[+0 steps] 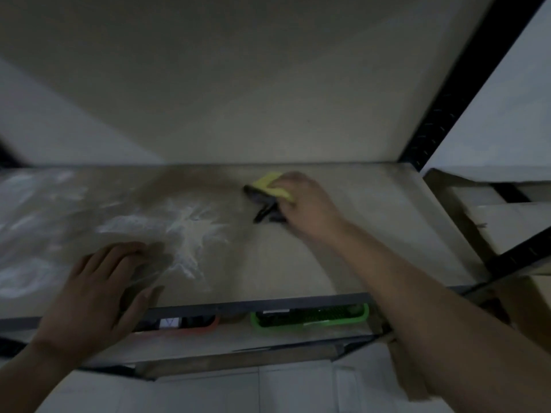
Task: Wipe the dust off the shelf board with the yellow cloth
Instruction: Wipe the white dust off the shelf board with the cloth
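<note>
Head view, dim light, some motion blur.

Right hand (301,204) reached to rear centre-right of shelf board (372,222), palm down, fingers curled over yellow cloth (269,186). Cloth pressed flat against board beneath fingers; yellow edge visible past fingertips on far-left side. Dark shape directly under and left of hand, touching cloth: shadow or darker part of cloth, cannot tell which. Right forearm (417,293) angled from lower right across front edge of shelf.

Left hand (89,296) open, fingers spread, laid flat on front-left part of board, thumb near front rail (268,305). Nothing gripped.

White dust (190,231) smeared in streaks on board, centre-left, just beyond left fingertips; further pale patches toward far left edge. Board surface right of streaks and around right hand plain beige, no streaks seen. Cloth well apart from main streak patch, to its upper right.

Below front rail, on lower shelf: green basket (310,318) at centre-right, orange-rimmed tray (190,326) just left of it; contents too dark to identify. Black perforated upright (441,120) at rear right corner of shelf. Cardboard boxes (507,222) beside shelf on right. Pale wall (238,84) behind board.
</note>
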`<state>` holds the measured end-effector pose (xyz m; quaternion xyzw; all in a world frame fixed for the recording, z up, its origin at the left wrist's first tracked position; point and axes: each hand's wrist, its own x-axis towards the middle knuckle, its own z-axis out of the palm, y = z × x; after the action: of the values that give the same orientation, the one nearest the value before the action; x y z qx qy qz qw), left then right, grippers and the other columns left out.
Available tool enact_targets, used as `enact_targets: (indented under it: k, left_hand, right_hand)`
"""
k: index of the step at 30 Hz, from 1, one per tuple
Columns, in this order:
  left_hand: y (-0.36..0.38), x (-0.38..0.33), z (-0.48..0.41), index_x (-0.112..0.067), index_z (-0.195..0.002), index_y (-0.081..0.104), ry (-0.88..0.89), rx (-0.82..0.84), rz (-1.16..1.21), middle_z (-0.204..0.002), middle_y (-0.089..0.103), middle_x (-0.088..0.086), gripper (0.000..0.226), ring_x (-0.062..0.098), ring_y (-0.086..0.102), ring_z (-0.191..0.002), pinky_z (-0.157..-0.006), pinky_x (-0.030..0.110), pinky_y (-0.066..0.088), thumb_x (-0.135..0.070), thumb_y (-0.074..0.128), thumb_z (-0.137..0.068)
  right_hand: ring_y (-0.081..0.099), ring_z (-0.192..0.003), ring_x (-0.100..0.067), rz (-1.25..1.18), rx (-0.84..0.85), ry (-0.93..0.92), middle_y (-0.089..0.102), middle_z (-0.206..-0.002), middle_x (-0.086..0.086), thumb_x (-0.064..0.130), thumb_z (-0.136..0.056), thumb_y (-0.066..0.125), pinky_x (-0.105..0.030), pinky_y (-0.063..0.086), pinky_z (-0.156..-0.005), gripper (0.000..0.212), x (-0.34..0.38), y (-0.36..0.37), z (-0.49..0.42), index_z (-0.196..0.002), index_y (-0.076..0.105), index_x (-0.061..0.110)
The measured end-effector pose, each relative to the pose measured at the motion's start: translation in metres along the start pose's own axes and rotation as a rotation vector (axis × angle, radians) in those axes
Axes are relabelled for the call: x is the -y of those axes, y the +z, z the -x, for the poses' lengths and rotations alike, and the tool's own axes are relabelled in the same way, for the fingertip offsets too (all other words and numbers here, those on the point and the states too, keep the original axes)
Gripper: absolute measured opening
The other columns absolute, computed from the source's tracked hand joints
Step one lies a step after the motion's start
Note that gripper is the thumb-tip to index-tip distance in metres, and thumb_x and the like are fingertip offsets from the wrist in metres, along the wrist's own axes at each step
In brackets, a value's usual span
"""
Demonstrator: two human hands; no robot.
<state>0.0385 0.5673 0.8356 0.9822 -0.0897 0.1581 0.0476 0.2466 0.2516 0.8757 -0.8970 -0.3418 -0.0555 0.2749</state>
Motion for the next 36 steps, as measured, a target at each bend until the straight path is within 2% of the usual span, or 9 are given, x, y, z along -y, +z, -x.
enact_targets:
  k: [3,7,13,19,23,26,30,33,36]
  left_hand:
    - [0.001,0.0,0.0,-0.002,-0.117,0.066,-0.013,0.003,0.007,-0.125,0.061,0.016,0.065,0.04,0.059,-0.111,-0.086,0.052,0.045,-0.054,0.029,-0.102]
    - [-0.002,-0.002,0.0,-0.004,-0.119,0.066,-0.039,0.03,-0.014,-0.126,0.061,0.015,0.055,0.039,0.059,-0.113,-0.09,0.049,0.043,-0.047,0.042,-0.095]
    - [-0.002,-0.002,0.001,-0.002,-0.119,0.064,-0.039,0.027,-0.044,-0.125,0.061,0.018,0.052,0.041,0.058,-0.113,-0.091,0.05,0.043,-0.044,0.045,-0.093]
    - [-0.003,-0.001,0.003,-0.002,-0.118,0.063,-0.03,0.024,-0.041,-0.125,0.06,0.018,0.063,0.038,0.056,-0.113,-0.094,0.047,0.042,-0.053,0.031,-0.102]
    - [0.0,-0.002,0.003,-0.003,-0.118,0.063,-0.04,0.015,-0.038,-0.124,0.06,0.017,0.067,0.037,0.055,-0.113,-0.093,0.046,0.041,-0.057,0.027,-0.103]
    - [0.001,-0.001,0.002,-0.003,-0.116,0.063,-0.038,0.019,-0.04,-0.124,0.06,0.017,0.067,0.037,0.056,-0.113,-0.092,0.048,0.044,-0.058,0.027,-0.102]
    - [0.001,0.0,0.001,-0.004,-0.119,0.063,-0.026,0.029,-0.034,-0.125,0.06,0.015,0.065,0.037,0.057,-0.113,-0.093,0.047,0.045,-0.057,0.029,-0.102]
    - [0.001,0.001,0.002,-0.004,-0.12,0.064,-0.014,0.032,-0.033,-0.125,0.06,0.015,0.063,0.036,0.058,-0.113,-0.093,0.047,0.045,-0.055,0.033,-0.101]
    - [0.002,0.002,0.003,-0.003,-0.118,0.065,-0.025,0.034,-0.034,-0.125,0.06,0.015,0.059,0.036,0.058,-0.113,-0.093,0.047,0.046,-0.052,0.04,-0.097]
  right_hand:
    - [0.057,-0.113,-0.037,0.214,-0.197,0.248,0.059,-0.13,-0.019,0.034,-0.087,0.041,-0.043,0.047,-0.098,0.052,-0.087,-0.059,0.007,-0.126,0.061,0.007]
    - [0.04,-0.126,-0.043,0.587,0.081,0.732,0.044,-0.14,-0.023,0.052,-0.092,0.034,-0.051,0.038,-0.104,0.06,-0.17,-0.094,0.03,-0.138,0.043,0.014]
    - [0.056,-0.108,-0.043,0.469,-0.037,0.363,0.059,-0.125,-0.022,0.039,-0.075,0.018,-0.046,0.045,-0.093,0.073,-0.067,-0.001,-0.009,-0.127,0.058,0.006]
    - [0.056,-0.118,-0.029,0.088,0.165,-0.074,0.06,-0.13,-0.013,0.021,-0.082,0.052,-0.029,0.039,-0.1,0.045,0.033,0.027,-0.03,-0.125,0.063,0.014]
    - [0.058,-0.113,-0.036,0.157,-0.045,0.21,0.06,-0.127,-0.019,0.029,-0.083,0.054,-0.033,0.044,-0.097,0.049,-0.037,-0.013,-0.035,-0.13,0.06,0.015]
    - [0.053,-0.112,-0.039,0.444,0.004,0.456,0.055,-0.128,-0.018,0.044,-0.092,0.044,-0.041,0.042,-0.094,0.05,-0.047,-0.004,-0.027,-0.132,0.053,0.015]
    - [0.051,-0.107,-0.04,0.353,-0.068,0.276,0.057,-0.124,-0.015,0.037,-0.079,0.038,-0.041,0.039,-0.088,0.05,0.032,0.046,-0.022,-0.116,0.065,0.015]
    - [0.056,-0.108,-0.031,0.104,0.101,0.029,0.062,-0.124,-0.009,0.026,-0.076,0.045,-0.034,0.043,-0.095,0.045,0.059,0.061,-0.029,-0.114,0.069,0.019]
    - [0.059,-0.108,-0.031,0.065,-0.017,0.117,0.065,-0.121,-0.009,0.026,-0.068,0.043,-0.036,0.047,-0.099,0.054,0.026,0.035,-0.037,-0.114,0.07,0.022]
